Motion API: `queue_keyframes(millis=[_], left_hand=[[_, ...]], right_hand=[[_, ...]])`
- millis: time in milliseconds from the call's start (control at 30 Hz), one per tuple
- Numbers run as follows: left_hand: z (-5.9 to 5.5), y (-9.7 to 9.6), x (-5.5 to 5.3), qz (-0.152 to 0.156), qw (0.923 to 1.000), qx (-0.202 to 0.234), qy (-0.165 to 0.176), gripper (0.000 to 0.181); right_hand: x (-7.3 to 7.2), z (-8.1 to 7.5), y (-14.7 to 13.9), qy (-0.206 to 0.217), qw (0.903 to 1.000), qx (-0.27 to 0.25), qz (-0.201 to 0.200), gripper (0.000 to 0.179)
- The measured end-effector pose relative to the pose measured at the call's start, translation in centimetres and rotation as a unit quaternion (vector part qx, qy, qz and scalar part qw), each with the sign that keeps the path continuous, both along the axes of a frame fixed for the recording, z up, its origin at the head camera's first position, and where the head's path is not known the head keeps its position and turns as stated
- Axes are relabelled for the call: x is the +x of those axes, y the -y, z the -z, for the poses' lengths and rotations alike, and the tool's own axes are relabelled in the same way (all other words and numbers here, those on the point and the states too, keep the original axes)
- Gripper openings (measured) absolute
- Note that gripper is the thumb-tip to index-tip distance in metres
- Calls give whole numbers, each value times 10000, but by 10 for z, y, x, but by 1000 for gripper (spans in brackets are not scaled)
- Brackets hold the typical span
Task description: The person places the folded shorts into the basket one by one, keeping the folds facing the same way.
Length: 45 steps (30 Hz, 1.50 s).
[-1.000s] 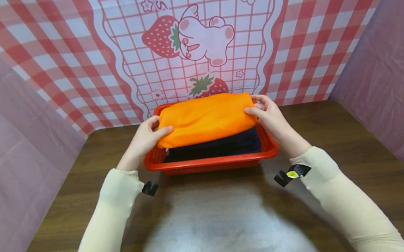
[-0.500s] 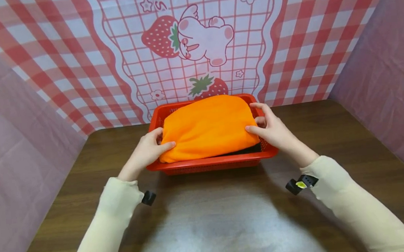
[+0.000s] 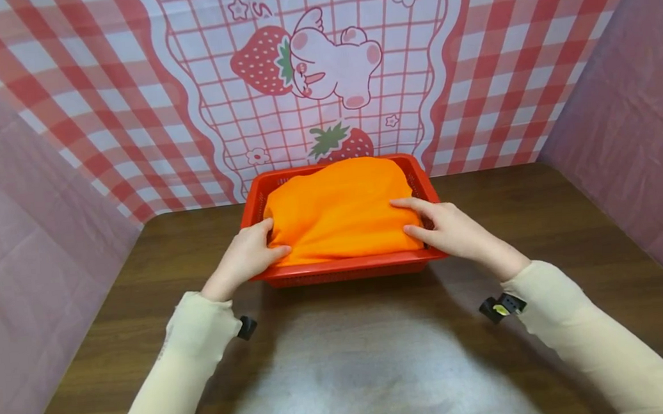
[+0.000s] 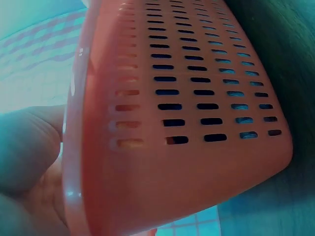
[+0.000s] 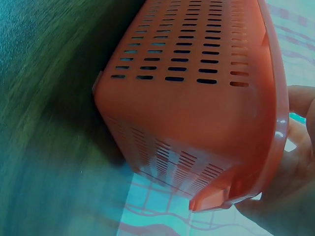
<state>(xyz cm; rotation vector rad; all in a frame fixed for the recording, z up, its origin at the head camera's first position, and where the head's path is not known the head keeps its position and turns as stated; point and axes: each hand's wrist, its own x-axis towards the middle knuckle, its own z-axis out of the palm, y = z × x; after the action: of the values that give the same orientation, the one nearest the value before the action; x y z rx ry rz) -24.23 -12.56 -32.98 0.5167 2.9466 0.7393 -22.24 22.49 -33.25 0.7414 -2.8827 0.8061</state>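
A folded orange cloth [image 3: 343,212] lies inside a red plastic basket [image 3: 347,267], filling most of its opening. My left hand [image 3: 246,254] is at the basket's left end, thumb and fingertips spread against the cloth's near left corner. Over the right end reaches my right hand [image 3: 454,227], its fingers fairly straight and the tips resting on the cloth's right part. Both wrist views look at the slotted outside of the basket [image 4: 147,182], with a hand beside its rim. Dark blue shows through some slots, under the orange cloth.
The basket stands at the back of a brown wooden table [image 3: 342,360]. Behind it hangs a red-and-white checked cloth [image 3: 496,80] printed with strawberries. Pinkish fabric walls [image 3: 631,122] close off both sides.
The orange cloth has gone down from both hands' grip into the basket, covering the dark cloth there. My right fingers have loosened from its edge and now lie on top; the left grip has relaxed.
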Motion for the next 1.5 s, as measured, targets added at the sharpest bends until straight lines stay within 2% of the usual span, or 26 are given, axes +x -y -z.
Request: queue_keyframes(millis=[167, 433, 667, 867, 1000, 1100, 1200, 1333, 1433, 1500], left_hand=[[0, -3, -1, 32, 9993, -372, -72, 32], [-1, -7, -3, -74, 9980, -538, 318, 35], [1, -10, -5, -107, 9963, -775, 367, 43], [3, -15, -8, -185, 9946, -876, 526, 41], [3, -17, -9, -295, 9934, -878, 672, 43], [2, -17, -9, -399, 9930, -853, 715, 50], [1, -18, -7, -576, 9931, -792, 642, 71], [0, -23, -1, -730, 9947, -692, 229, 93], [-1, -26, -1, -683, 9954, -669, -77, 100], [-4, -26, -3, -563, 9959, -696, -143, 104]], right_hand=[[-4, 0, 2, -366, 9965, 754, -19, 50], [-8, -1, 6, -422, 9898, 1357, -63, 48], [-11, -2, 11, -502, 9849, 1652, -92, 47], [-13, -1, 10, -735, 9803, 1833, -29, 47], [-14, -2, 9, -714, 9809, 1809, 47, 49], [-14, -3, 11, -563, 9839, 1688, 169, 58], [-14, -2, 14, -577, 9839, 1668, 290, 67], [-14, 0, 17, -869, 9817, 1659, 335, 65], [-15, -2, 18, -893, 9813, 1687, 246, 61], [-17, -7, 18, -758, 9819, 1729, 162, 59]])
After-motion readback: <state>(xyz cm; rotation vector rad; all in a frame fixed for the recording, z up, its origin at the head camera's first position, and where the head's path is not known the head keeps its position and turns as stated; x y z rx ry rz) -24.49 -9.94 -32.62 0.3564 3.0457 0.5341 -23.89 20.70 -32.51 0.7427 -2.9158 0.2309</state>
